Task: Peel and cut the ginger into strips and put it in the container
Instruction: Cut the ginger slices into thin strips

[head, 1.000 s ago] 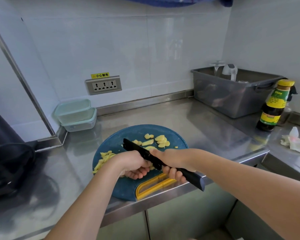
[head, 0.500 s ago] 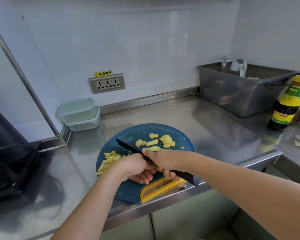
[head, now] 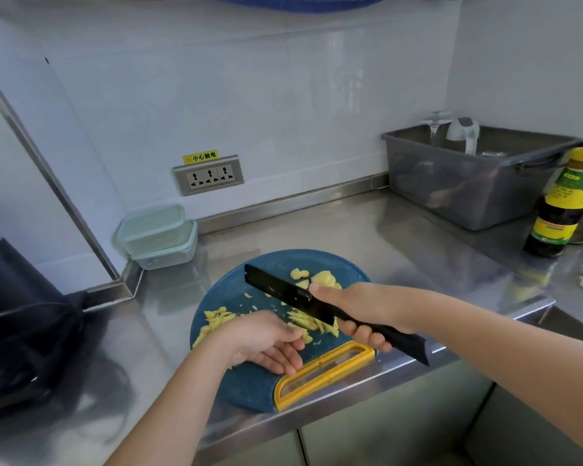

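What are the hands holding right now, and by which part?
The right hand grips the black broad-bladed knife by its handle; the left hand, fingers straight, holds nothing.

The wall [head: 283, 95] is white tile with a gray socket [head: 208, 174]. A shiny metal counter [head: 367, 237] runs along it. Gray doors [head: 384, 438] sit under the counter.

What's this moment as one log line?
right hand: grips black knife | left hand: relaxed beside ginger strips | ginger slices: uncut on blue cutting board
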